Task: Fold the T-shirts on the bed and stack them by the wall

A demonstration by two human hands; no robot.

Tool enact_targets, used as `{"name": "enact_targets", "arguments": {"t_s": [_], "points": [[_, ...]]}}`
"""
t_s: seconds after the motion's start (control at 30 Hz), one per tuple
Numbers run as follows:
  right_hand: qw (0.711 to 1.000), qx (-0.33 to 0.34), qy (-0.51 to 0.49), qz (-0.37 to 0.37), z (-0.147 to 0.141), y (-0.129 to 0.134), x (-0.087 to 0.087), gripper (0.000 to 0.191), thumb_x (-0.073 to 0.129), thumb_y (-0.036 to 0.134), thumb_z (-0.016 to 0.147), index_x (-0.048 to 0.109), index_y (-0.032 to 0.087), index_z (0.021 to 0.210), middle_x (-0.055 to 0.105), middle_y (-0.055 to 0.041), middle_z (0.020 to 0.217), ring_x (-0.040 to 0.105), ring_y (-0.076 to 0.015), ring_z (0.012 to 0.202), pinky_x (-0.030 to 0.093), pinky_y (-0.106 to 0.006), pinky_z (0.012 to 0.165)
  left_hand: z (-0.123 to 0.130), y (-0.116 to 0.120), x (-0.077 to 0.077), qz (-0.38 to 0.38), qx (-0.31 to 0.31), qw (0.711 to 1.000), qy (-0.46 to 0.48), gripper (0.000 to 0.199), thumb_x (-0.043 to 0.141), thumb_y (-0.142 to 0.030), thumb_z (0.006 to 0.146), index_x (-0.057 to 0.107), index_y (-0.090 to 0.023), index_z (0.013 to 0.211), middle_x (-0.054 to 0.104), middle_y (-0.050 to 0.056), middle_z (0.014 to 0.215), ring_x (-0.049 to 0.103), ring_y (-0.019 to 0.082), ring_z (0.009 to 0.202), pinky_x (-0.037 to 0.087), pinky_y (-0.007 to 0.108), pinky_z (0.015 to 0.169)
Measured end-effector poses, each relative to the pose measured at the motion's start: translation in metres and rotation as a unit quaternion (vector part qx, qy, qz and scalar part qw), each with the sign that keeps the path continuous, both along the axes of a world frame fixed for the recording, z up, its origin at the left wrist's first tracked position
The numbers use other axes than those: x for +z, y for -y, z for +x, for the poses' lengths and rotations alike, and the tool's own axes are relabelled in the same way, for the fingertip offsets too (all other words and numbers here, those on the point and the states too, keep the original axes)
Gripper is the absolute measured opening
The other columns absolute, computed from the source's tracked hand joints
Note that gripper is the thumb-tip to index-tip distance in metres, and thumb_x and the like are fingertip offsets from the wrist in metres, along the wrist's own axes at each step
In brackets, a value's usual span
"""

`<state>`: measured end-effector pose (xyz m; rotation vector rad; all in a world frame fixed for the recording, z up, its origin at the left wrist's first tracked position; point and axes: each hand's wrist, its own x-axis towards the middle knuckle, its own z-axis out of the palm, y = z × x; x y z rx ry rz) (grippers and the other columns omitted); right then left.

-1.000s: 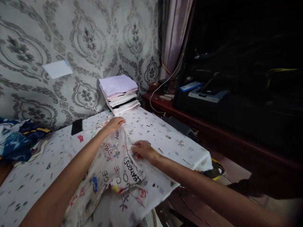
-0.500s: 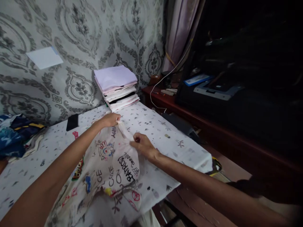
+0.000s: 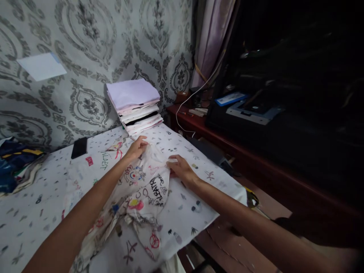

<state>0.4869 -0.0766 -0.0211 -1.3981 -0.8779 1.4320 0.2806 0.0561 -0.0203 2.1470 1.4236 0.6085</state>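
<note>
Well, the drawn-on cloth [image 3: 155, 176]: it lies over the near part of the bench [image 3: 42, 212], its upper right portion lifted between the two hands, neither flat nor squared up.
Left hand [image 3: 137, 148]: fingers narrow at the cloth's far edge, touching it; whether they pinch it, I cannot tell.
Right hand [image 3: 182, 169]: thumb and fingers close together on the cloth's right edge, holding it.
Near folds: the fabric bunches beneath the coloured drawings and trails towards the person in uneven creases, so this part seems still to want straightening.
Lettered side: beyond the left forearm the pale fabric spreads lower and flatter, with green and red marks showing.
Folded stack [image 3: 133, 94]: it stands at the back by the wall, lilac on top, white, pink and black layers below, apart from the hands.
Phone [image 3: 79, 148]: dark, lying left of the stack.
Loose clothes [image 3: 14, 167]: blue, yellow and cream pieces heaped at the far left.
</note>
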Motion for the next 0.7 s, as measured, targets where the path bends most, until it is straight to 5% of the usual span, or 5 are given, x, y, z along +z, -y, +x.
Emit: {"name": "enact_targets", "arguments": {"t_s": [0.13,0.37,0.47,0.53,0.7], "points": [[0.993,0.013,-0.120,-0.008,-0.002,0.030,0.006,0.037,0.070,0.024,0.079,0.049,0.021,0.109,0.066,-0.0031,0.084,0.068,-0.0193,0.078,0.058,-0.034,0.074,-0.036,0.052,0.014,-0.004,-0.031,0.998,0.049,0.030,0.054,-0.031,0.086,0.055,-0.021,0.114,0.065,0.011,0.121,0.060,0.024,0.116,0.049,0.037,0.095],[0.957,0.191,-0.212,-0.052,-0.030,0.098,0.008,0.043,0.077,0.037,0.072,0.063,0.016,0.106,0.073,-0.0123,0.107,0.069,-0.0244,0.092,0.056,-0.035,0.076,-0.128,0.217,0.056,-0.108,-0.029,0.989,-0.095,0.030,0.055,-0.050,0.089,0.065,-0.023,0.099,0.069,0.004,0.101,0.064,0.022,0.093,0.051,0.029,0.082],[0.944,0.237,-0.206,-0.100,-0.046,0.112,0.007,0.046,0.081,0.036,0.066,0.066,0.015,0.104,0.074,-0.0111,0.104,0.069,-0.0235,0.092,0.055,-0.035,0.077,-0.170,0.277,0.043,-0.106,-0.028,0.976,-0.190,0.043,0.065,-0.052,0.082,0.065,-0.027,0.118,0.067,0.004,0.121,0.063,0.026,0.109,0.052,0.030,0.091],[0.937,0.249,-0.205,-0.133,-0.052,0.115,0.008,0.043,0.082,0.030,0.062,0.067,0.013,0.098,0.075,-0.0100,0.098,0.069,-0.0224,0.088,0.055,-0.037,0.081,-0.192,0.306,0.026,-0.031,0.001,0.966,-0.257,0.052,0.067,-0.049,0.080,0.062,-0.028,0.127,0.065,0.007,0.130,0.060,0.029,0.119,0.051,0.033,0.095],[0.944,0.195,-0.229,-0.134,-0.044,0.127,0.017,0.032,0.079,0.022,0.064,0.066,0.015,0.092,0.076,-0.0092,0.094,0.070,-0.0221,0.083,0.056,-0.038,0.082,-0.212,0.331,0.007,0.082,0.050,0.946,-0.308,0.037,0.038,-0.031,0.094,0.069,-0.029,0.114,0.072,0.007,0.117,0.067,0.024,0.107,0.053,0.033,0.092]]}}
